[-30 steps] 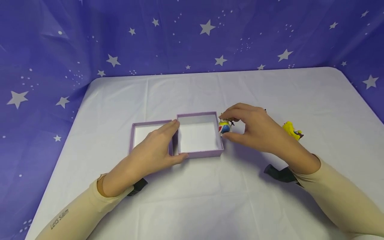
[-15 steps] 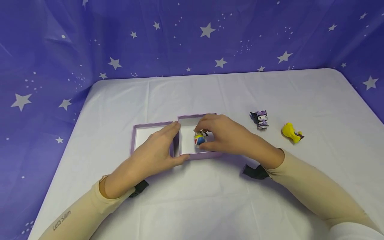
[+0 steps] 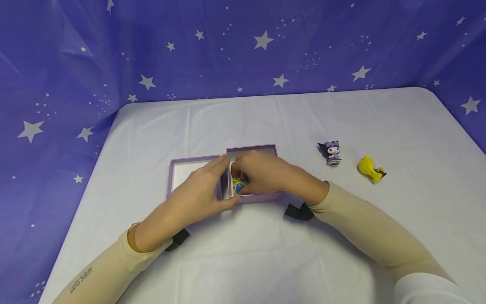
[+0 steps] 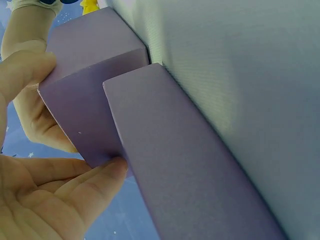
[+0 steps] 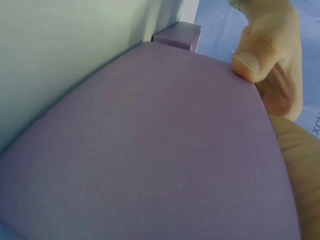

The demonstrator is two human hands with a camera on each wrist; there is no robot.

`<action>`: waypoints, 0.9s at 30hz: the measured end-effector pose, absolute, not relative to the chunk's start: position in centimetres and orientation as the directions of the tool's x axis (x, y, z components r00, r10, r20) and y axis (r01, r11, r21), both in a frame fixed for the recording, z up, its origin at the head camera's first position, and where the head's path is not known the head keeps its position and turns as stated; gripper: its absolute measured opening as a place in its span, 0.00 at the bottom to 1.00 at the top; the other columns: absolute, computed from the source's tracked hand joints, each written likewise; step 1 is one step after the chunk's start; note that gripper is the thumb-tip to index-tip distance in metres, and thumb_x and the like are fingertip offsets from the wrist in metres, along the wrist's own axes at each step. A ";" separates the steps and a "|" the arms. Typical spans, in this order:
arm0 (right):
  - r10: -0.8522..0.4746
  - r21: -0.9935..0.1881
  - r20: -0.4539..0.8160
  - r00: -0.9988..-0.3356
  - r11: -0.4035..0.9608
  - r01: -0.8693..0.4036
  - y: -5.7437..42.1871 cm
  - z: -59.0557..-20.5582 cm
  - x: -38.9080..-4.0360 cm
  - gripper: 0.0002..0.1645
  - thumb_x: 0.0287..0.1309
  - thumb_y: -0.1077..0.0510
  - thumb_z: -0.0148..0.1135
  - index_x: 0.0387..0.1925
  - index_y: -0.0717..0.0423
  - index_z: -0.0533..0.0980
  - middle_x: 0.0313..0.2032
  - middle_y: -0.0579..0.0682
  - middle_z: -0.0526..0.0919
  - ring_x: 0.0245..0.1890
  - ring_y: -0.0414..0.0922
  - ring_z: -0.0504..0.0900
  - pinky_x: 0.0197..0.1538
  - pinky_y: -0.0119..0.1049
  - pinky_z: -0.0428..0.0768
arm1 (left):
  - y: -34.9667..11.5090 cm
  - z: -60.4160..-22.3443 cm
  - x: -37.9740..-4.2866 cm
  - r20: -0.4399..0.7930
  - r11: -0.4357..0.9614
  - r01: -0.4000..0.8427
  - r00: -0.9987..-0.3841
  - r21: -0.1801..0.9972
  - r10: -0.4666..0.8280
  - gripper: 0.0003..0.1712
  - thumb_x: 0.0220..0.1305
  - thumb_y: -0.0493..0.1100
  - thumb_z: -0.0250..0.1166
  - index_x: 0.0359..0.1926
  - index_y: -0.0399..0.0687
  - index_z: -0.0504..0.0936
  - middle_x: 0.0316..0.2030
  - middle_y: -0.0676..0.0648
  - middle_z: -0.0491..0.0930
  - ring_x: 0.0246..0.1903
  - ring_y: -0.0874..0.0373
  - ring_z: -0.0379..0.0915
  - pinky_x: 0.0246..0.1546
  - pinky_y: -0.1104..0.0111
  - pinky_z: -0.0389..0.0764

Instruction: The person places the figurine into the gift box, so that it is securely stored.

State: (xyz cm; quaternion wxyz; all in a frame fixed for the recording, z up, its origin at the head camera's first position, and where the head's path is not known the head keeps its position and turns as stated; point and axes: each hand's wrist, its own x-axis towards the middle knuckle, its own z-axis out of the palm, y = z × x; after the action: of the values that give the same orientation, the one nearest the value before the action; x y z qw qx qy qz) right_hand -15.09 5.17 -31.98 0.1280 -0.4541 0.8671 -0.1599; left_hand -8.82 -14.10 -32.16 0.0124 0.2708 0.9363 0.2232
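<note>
A small minion figurine (image 3: pixel 238 186), yellow, blue and red, is inside the right-hand open purple box (image 3: pixel 255 198), near its left wall. My right hand (image 3: pixel 262 172) reaches down into that box and pinches the figurine between thumb and fingers, hiding part of it. My left hand (image 3: pixel 196 185) holds the same box at its left side. In the left wrist view its thumb lies at the front wall of the box (image 4: pixel 97 42) and its fingertips at the side wall. The right wrist view shows mostly the box's outer wall (image 5: pixel 165 135).
A second open purple tray-like box part (image 3: pixel 194 159) stands just left, partly under the left hand. On the white cloth to the right, a black-and-purple figurine (image 3: pixel 331 153) stands and a yellow figurine (image 3: pixel 370 169) lies on its side. A starry purple backdrop (image 3: pixel 243 46) rises behind.
My right hand has carried the minion figurine leftward, over the right wall and down into the box. The black-and-purple figurine has come into view. My left hand keeps its place.
</note>
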 end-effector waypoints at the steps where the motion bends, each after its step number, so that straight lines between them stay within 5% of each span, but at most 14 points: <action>1: -0.830 -0.399 -0.078 -0.552 0.534 -0.746 5.0 -32.1 -15.1 0.17 0.43 0.51 0.79 0.34 0.50 0.81 0.32 0.42 0.78 0.30 0.37 0.74 0.33 0.29 0.75 | -14.1 -32.2 -8.8 0.101 0.752 0.504 -0.852 0.425 0.514 0.53 0.52 0.58 0.73 0.68 0.29 0.63 0.67 0.33 0.64 0.65 0.44 0.63 0.64 0.56 0.66; 10: -0.833 -0.457 -0.096 -0.545 0.523 -0.719 5.6 -32.0 -14.8 0.20 0.48 0.52 0.77 0.44 0.52 0.83 0.39 0.42 0.81 0.37 0.39 0.77 0.41 0.30 0.77 | -13.9 -32.4 -8.6 0.073 0.763 0.481 -0.862 0.431 0.502 0.53 0.53 0.59 0.72 0.69 0.30 0.63 0.67 0.33 0.63 0.66 0.44 0.62 0.64 0.56 0.66; 15: -0.813 -0.531 0.092 -0.575 0.448 -0.719 8.5 -31.4 -14.7 0.21 0.56 0.51 0.70 0.51 0.53 0.80 0.46 0.43 0.82 0.44 0.40 0.79 0.49 0.36 0.77 | -13.9 -32.2 -8.7 0.061 0.773 0.477 -0.864 0.419 0.500 0.53 0.53 0.59 0.72 0.69 0.29 0.62 0.68 0.34 0.63 0.67 0.44 0.61 0.65 0.56 0.65; 21: -0.644 -0.540 0.314 -0.697 0.483 -0.690 13.9 -30.6 -15.3 0.21 0.55 0.59 0.69 0.52 0.52 0.79 0.47 0.43 0.82 0.45 0.43 0.80 0.48 0.40 0.79 | -13.9 -31.9 -8.9 0.069 0.775 0.481 -0.863 0.409 0.500 0.54 0.53 0.59 0.72 0.68 0.28 0.62 0.67 0.33 0.63 0.67 0.44 0.61 0.65 0.56 0.65; 27: -0.500 -0.458 0.186 -0.846 0.718 -0.524 19.2 -30.5 -16.2 0.27 0.54 0.58 0.69 0.57 0.54 0.76 0.53 0.50 0.79 0.50 0.53 0.78 0.53 0.49 0.75 | -14.0 -32.0 -8.8 0.061 0.774 0.477 -0.864 0.417 0.500 0.53 0.53 0.60 0.72 0.69 0.29 0.62 0.68 0.33 0.62 0.67 0.44 0.61 0.65 0.56 0.65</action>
State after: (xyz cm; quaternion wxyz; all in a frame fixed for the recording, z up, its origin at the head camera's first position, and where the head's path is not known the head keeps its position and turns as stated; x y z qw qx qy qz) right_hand -16.18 19.25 -30.49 -0.0244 -0.2763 0.9265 -0.2544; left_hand -8.79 -13.95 -31.99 0.0266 0.2595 0.9413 0.2142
